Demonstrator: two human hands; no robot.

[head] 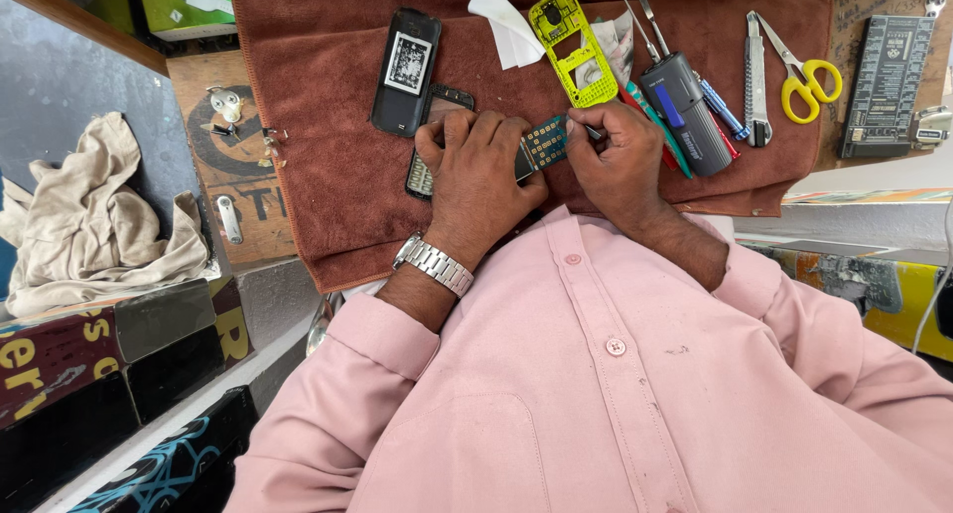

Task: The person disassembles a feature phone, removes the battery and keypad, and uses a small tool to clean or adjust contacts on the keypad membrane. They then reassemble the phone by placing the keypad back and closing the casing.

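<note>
The left hand (478,170) pinned a small circuit board (545,143) against the brown towel (328,175), fingers curled shut over its left end, its long axis running left to right. The right hand (620,155) closed on a thin tool (594,133) touching the board's right end. A dark phone (429,141) lay just left; a yellow frame (571,46), screwdrivers (685,101) and scissors (806,71) lay beyond

Small phone-repair workshop/stall. Evidence: brown towel (328,195) as work mat on bench, opened black phone (405,71), bare yellow phone frame (573,46), circuit board (545,142), screwdrivers & tweezers (650,21), utility knife (756,76), yellow scissors (809,76), rag (94,220) at side.
</note>
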